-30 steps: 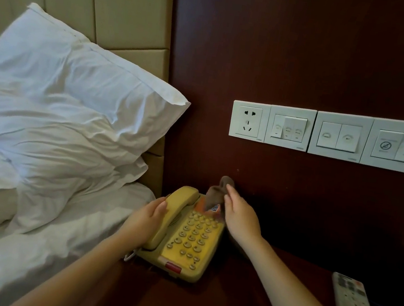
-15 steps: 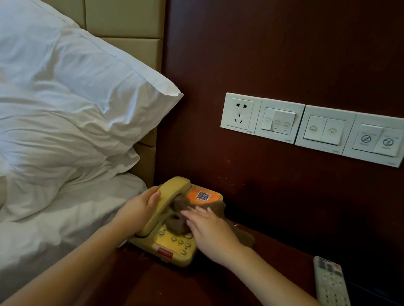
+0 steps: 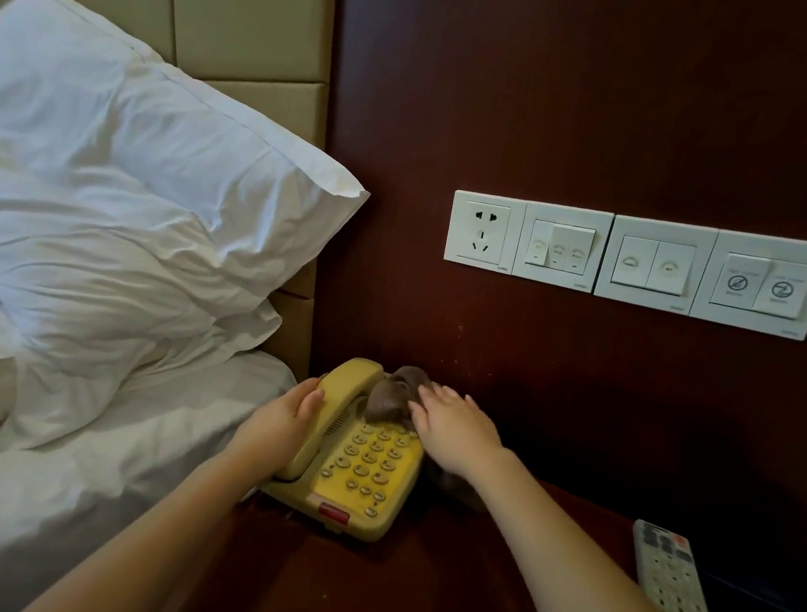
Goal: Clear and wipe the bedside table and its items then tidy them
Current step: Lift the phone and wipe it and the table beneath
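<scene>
A yellow desk telephone (image 3: 362, 476) stands at the back left corner of the dark red bedside table (image 3: 401, 601), its handset in the cradle. My left hand (image 3: 278, 423) grips the handset from the left side. My right hand (image 3: 452, 424) presses a brown cloth (image 3: 391, 397) with straight fingers onto the top of the phone, above the keypad. Part of the cloth trails down behind my right wrist. A white remote control (image 3: 675, 593) lies on the table at the right.
The bed with its white sheet (image 3: 54, 490) and white pillows (image 3: 121, 193) borders the table on the left. A dark wood wall panel carries a row of white socket and switch plates (image 3: 640, 264) above the table.
My right hand has slid the cloth from the keypad back up to the top of the phone. My left hand has stayed on the handset.
</scene>
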